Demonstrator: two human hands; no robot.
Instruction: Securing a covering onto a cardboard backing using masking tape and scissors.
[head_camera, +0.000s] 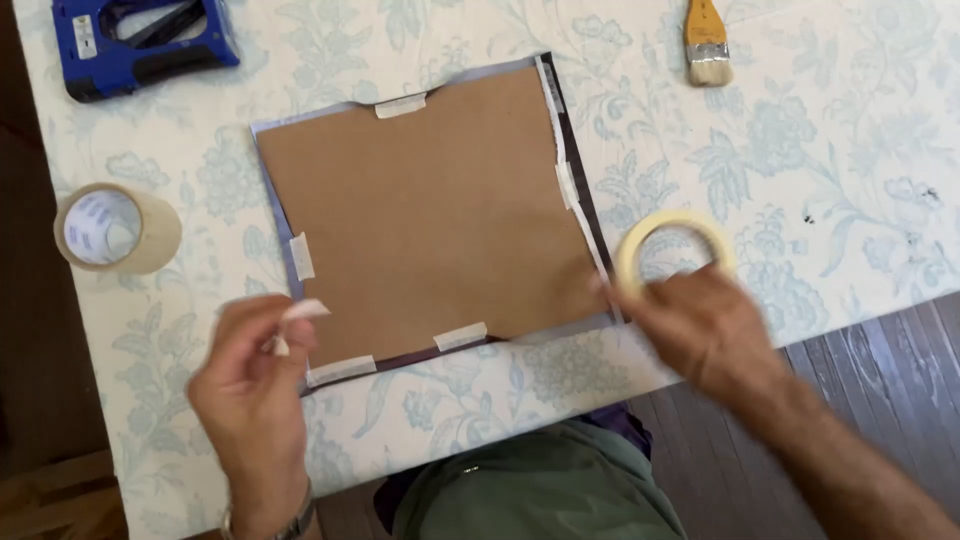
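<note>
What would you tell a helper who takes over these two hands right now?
Left hand: pinches a torn piece of masking tape near the board's lower left corner.
Right hand: holds the masking tape roll just past the board's right edge.
Brown backing board lies flat on the flowered tablecloth, over a dark sheet.
Done: tape pieces already sit on the top, left, bottom and right edges.
Left: the piece in the left hand is not yet stuck down.
Nearby: wide tape roll, blue staple gun, paintbrush.
</note>
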